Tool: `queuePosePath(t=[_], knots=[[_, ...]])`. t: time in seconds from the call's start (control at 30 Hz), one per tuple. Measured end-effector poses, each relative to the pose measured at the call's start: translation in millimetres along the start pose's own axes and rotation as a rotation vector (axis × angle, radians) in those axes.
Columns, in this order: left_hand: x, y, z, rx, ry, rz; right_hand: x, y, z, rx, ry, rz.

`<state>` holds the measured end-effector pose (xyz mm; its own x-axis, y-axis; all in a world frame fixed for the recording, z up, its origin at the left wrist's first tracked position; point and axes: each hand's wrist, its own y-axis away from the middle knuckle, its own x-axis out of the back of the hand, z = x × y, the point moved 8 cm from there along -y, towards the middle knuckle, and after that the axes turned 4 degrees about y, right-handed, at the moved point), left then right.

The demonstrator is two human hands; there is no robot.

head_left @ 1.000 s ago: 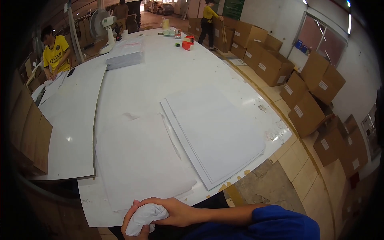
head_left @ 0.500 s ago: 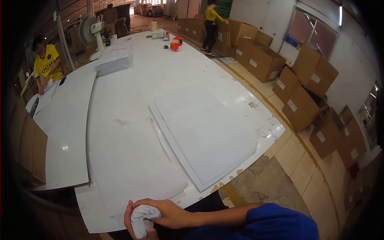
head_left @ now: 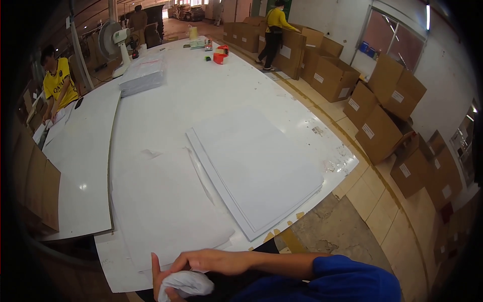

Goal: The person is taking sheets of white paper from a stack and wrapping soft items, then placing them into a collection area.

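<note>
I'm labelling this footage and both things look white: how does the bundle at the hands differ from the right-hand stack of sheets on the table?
The bundle is crumpled and rounded, while the stack is flat with mostly straight edges. The bundle is much smaller; the stack spreads wide. The bundle is in the left hand, while the stack lies on the table, untouched. Both are white.

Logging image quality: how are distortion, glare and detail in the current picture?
Head view: fisheye bows the right edge of the white table and leaves corners black; head view: glare spots near that table's right corner and on the white panel at left; head view: pale white bundle, folds readable.
</note>
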<state>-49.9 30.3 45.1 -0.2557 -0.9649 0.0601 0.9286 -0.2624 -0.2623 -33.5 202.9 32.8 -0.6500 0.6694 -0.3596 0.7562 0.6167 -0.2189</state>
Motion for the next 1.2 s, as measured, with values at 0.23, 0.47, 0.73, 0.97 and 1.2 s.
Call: queuePosePath(t=[0.23, 0.47, 0.73, 0.97, 1.2], knots=[[-27, -10, 23, -0.172, -0.204, -0.174, -5, -18, -7, 0.051, 0.126, 0.223], [-29, 3, 4, -0.284, -0.303, -0.028, -17, -13, 9, 0.157, 0.237, 0.377], [-44, -3, 10, -0.353, -0.130, -0.190, -15, -5, 20, 0.241, 0.083, 0.657], [-55, 2, -7, -0.448, -0.282, -0.138, 1, 1, 52, 0.191, 0.351, 0.991], [-35, 2, -24, -0.128, -0.085, 0.039, 9, -27, 54, -0.128, 0.228, 0.655]])
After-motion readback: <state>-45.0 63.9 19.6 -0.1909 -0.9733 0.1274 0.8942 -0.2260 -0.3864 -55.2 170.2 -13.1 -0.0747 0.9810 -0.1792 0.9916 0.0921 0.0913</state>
